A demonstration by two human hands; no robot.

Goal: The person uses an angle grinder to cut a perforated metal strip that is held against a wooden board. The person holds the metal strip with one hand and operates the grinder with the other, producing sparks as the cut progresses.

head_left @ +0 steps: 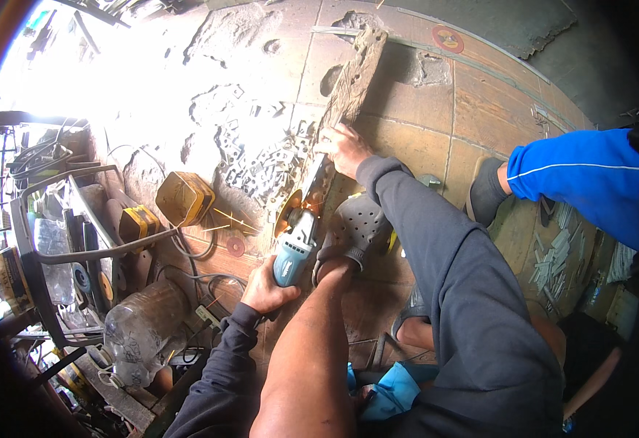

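My left hand [267,288] is wrapped round the body of a teal angle grinder [295,255]. The grinder's disc [287,212] stands against a flat metal strip [315,179], and orange sparks show beside it. The fingers of my right hand [345,149] are closed on the strip's far end, pressing it along a worn wooden plank [359,69]. Many small cut metal pieces [261,164] lie heaped left of the plank. Close to the strip on the right is my foot in a dark clog [357,228].
Left stand a cut-open yellow container [183,198], a plastic jug [144,328], a metal-framed rack [71,255] and loose cables [195,252]. A person's leg in blue trousers [578,179] is at right, near metal strips [553,259]. A red disc [448,39] lies on the far floor.
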